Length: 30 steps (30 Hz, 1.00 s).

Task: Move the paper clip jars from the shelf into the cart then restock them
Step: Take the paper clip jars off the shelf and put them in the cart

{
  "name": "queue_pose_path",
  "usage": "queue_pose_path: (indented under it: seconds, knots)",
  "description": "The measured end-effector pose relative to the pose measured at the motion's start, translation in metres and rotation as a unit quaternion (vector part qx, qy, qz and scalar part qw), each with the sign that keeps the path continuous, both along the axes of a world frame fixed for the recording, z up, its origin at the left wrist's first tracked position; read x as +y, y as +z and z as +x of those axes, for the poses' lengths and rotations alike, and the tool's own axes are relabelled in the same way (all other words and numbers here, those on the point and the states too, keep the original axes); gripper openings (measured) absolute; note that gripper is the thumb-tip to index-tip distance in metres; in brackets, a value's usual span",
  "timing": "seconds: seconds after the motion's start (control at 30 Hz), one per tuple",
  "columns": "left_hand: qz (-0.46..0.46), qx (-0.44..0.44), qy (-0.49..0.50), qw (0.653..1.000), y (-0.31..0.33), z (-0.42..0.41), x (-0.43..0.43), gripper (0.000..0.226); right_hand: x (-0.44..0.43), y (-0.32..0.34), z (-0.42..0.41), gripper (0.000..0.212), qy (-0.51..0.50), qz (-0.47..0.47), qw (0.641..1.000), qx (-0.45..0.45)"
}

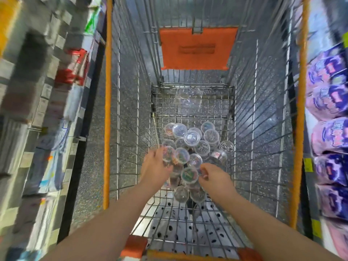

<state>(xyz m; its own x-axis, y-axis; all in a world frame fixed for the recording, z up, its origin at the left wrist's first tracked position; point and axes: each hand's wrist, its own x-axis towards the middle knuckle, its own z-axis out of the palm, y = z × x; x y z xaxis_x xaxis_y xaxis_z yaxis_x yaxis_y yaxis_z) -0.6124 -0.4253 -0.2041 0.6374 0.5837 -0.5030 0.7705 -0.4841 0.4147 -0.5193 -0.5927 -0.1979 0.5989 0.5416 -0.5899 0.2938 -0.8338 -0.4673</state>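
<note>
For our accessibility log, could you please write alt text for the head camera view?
A person's left hand and right hand reach into a pile of clear paper clip jars in an orange-railed wire cart. The left hand seems to grip one; the right's grip is unclear. Blurred shelves flank it.

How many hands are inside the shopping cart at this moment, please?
2. The left hand grips paper clip jars at the pile's left edge. The right hand, fingers curled, is at its near right edge. No other hand shows.
</note>
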Motion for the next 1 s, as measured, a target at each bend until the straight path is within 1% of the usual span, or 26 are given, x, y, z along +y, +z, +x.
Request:
queue_pose_path:
  seconds: [0.07,0.13,0.23,0.3,0.37,0.5,0.6,0.73,0.77,0.9,1.0]
  knots:
    - [-0.027,-0.004,0.009,1.0,-0.005,0.002,-0.004,0.081,0.008,-0.009,-0.003,0.039,0.037,-0.019,0.999,-0.004]
    - [-0.053,-0.004,0.006,0.999,-0.015,0.007,-0.007,0.093,0.015,-0.018,-0.007,0.059,0.063,-0.052,0.997,0.011]
    - [-0.086,0.013,-0.024,0.996,-0.029,0.014,-0.009,0.106,0.026,-0.031,-0.011,0.075,0.119,-0.109,0.987,0.0]
    - [-0.098,0.015,-0.035,0.994,-0.036,0.019,-0.008,0.108,0.032,-0.039,-0.013,0.081,0.15,-0.138,0.979,-0.009]
    - [-0.106,0.015,-0.052,0.993,-0.043,0.024,-0.006,0.108,0.039,-0.045,-0.015,0.081,0.173,-0.154,0.973,-0.027]
    - [-0.117,0.011,-0.065,0.991,-0.061,0.03,-0.006,0.1,0.046,-0.057,-0.022,0.07,0.167,-0.151,0.973,-0.059]
    - [-0.106,0.032,-0.08,0.991,-0.073,0.032,-0.006,0.092,0.05,-0.064,-0.021,0.065,0.161,-0.146,0.975,-0.048]
    - [-0.099,0.014,-0.069,0.993,-0.076,0.033,-0.005,0.073,0.05,-0.065,-0.018,0.063,0.137,-0.13,0.982,-0.018]
    - [-0.094,0.013,-0.067,0.993,-0.075,0.033,-0.005,0.072,0.05,-0.063,-0.017,0.063,0.122,-0.122,0.985,-0.012]
    - [-0.081,0.007,-0.034,0.996,-0.062,0.028,-0.006,0.08,0.047,-0.048,-0.015,0.061,0.076,-0.088,0.993,-0.001]
    - [-0.061,-0.02,-0.029,0.998,-0.037,0.027,-0.004,0.076,0.047,-0.029,-0.012,0.055,0.038,-0.059,0.997,0.002]
